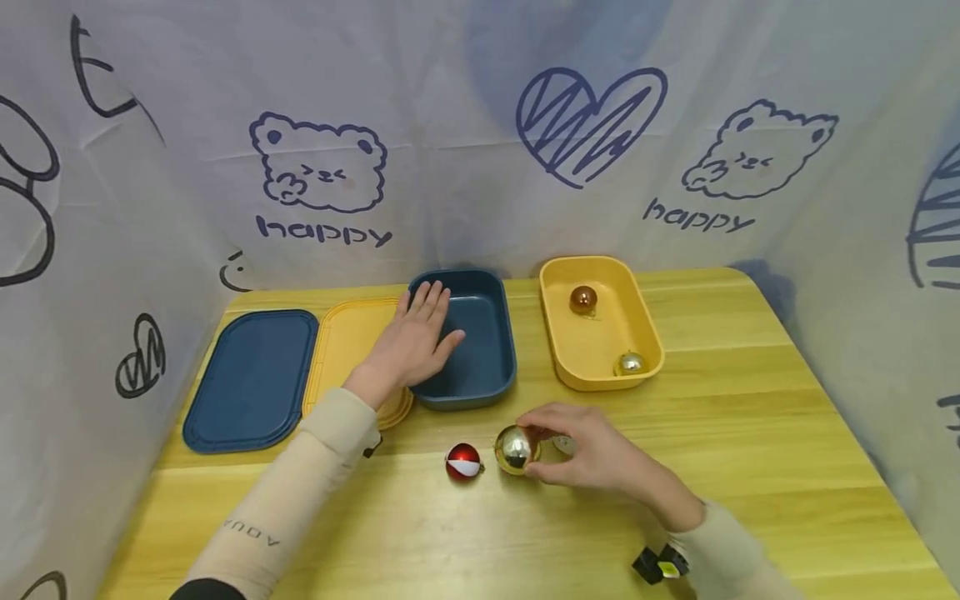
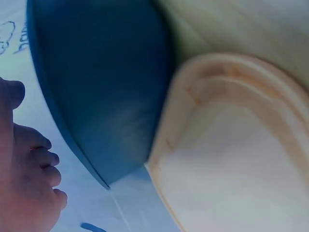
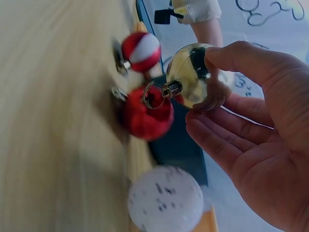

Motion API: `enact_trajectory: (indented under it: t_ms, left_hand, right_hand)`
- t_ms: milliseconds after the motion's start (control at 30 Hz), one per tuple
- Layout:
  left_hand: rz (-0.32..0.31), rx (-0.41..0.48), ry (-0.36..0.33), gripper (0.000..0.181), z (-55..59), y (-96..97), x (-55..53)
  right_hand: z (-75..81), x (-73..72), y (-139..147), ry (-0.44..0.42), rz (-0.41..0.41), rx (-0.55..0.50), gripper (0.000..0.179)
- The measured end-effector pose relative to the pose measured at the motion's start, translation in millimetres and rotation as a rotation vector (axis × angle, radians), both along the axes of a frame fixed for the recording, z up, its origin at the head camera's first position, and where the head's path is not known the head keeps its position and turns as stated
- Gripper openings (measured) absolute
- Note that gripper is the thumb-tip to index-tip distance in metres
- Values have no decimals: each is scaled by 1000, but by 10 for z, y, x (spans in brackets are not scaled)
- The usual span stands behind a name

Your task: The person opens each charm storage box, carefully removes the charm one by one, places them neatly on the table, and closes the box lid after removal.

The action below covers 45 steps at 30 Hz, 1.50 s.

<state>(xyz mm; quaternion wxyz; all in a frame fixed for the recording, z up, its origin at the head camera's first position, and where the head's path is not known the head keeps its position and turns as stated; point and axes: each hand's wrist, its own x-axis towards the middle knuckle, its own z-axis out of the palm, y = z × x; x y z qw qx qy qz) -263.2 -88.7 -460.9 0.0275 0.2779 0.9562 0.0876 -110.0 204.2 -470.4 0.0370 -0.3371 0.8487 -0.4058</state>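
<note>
My right hand (image 1: 600, 450) pinches a shiny gold Christmas ball (image 1: 516, 450) between thumb and fingers, its metal cap and ring showing in the right wrist view. Beside it on the table lies a red and white ball (image 1: 463, 461). The right wrist view also shows a plain red ball (image 3: 147, 113), overlapped by the gold one, and a white speckled ball (image 3: 165, 200); in the head view the right hand mostly covers the white ball. With fingers straight, my left hand (image 1: 411, 337) is over the left side of the dark blue box (image 1: 512, 358), holding nothing.
A yellow box (image 1: 551, 333) at the back right contains a copper ball (image 1: 583, 300) and a gold ball (image 1: 630, 363). On the left lie a blue lid (image 1: 251, 379) and a yellow lid (image 1: 348, 333), partly under the left arm. A printed cloth (image 1: 450, 192) hangs behind the table.
</note>
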Motion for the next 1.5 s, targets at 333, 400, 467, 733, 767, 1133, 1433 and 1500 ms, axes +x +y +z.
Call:
enact_trajectory:
  t_ms: [333, 400, 467, 733, 767, 1133, 1433, 1500]
  left_hand:
    - [97, 8, -34, 78, -158, -247, -22]
    - [113, 6, -44, 78, -183, -284, -29]
    - [123, 9, -55, 78, -196, -314, -32]
    - [133, 9, -61, 79, -247, -352, -35]
    - [133, 4, -57, 79, -250, -355, -37]
    - [135, -6, -40, 78, -299, -395, -27]
    - [136, 12, -50, 79, -292, -362, -37]
    - [134, 16, -50, 79, -287, -348, -37]
  right_hand:
    - [-96, 144, -231, 4, 45, 25, 46]
    - [-106, 174, -267, 1, 48, 39, 46]
    - [-116, 198, -299, -2, 52, 49, 46]
    - [-237, 264, -407, 9, 115, 46, 45]
    - [-255, 270, -422, 17, 126, 42, 44]
    - [-417, 363, -539, 20, 185, 9, 45]
    - [-449, 377, -600, -5, 189, 33, 43]
    - [-446, 378, -607, -15, 191, 38, 42]
